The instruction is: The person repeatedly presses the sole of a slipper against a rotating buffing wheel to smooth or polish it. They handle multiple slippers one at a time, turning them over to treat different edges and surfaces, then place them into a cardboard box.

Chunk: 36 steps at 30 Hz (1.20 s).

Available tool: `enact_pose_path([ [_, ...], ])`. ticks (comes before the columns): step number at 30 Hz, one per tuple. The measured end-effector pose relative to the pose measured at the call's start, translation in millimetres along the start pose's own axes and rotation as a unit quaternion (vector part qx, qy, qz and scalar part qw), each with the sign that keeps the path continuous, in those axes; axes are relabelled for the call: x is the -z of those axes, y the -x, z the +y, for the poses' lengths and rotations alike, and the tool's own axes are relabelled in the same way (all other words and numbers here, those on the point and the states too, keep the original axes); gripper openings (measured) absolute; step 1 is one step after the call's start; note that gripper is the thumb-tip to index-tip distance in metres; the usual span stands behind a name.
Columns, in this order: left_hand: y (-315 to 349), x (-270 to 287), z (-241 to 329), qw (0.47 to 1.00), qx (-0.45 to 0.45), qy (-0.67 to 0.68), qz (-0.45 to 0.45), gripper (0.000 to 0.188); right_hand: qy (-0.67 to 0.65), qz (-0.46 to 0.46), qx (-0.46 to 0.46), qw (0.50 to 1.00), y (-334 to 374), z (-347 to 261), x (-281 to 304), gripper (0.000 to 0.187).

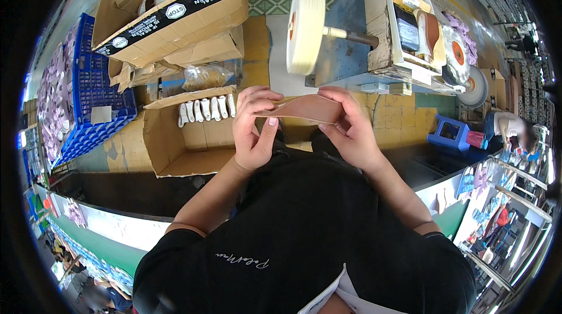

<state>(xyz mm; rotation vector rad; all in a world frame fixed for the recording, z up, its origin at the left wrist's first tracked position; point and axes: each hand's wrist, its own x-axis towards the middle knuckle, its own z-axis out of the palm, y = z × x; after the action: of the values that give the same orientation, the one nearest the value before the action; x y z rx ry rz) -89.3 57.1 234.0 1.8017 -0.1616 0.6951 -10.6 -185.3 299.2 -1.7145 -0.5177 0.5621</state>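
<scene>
A brown shoe sole [307,108], thin and curved, is held up between my two hands in front of my body. At its left end, my left hand [254,132] closes on it with the fingers behind and the thumb at the front edge. Its right end sits in my right hand [354,129], pinched between thumb and fingers. Just beyond the sole stands a pale yellow round buffing wheel [316,30] on a metal shaft [354,36], apart from the sole. The shaft comes out of a blue machine housing [346,15].
An open cardboard box [202,138] at left holds several white soles. Behind it a larger cardboard box [193,27] holds more soles, beside a blue crate [99,88] of purple pieces. A white tray [421,71] rests on the machine; a blue stool [448,131] stands right.
</scene>
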Motion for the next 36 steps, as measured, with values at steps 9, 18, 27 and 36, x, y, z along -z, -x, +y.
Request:
enact_pose_path([
  [9,-7,-6,28,0.995,0.013,0.048,-0.087,0.032,0.050,0.002,0.091,0.995,-1,-36,27,0.076],
  [18,16,-11,60,0.927,0.081,0.350,-0.107,0.082,-0.244,-0.079,-0.006,0.966,14,-33,29,0.096],
  [27,60,-51,48,0.722,0.560,0.407,0.012,0.068,-0.111,-0.029,-0.094,0.989,27,37,-24,0.081],
  [36,84,-68,-18,0.662,0.524,0.535,-0.024,0.053,0.225,0.057,-0.141,0.962,21,68,-30,0.090],
])
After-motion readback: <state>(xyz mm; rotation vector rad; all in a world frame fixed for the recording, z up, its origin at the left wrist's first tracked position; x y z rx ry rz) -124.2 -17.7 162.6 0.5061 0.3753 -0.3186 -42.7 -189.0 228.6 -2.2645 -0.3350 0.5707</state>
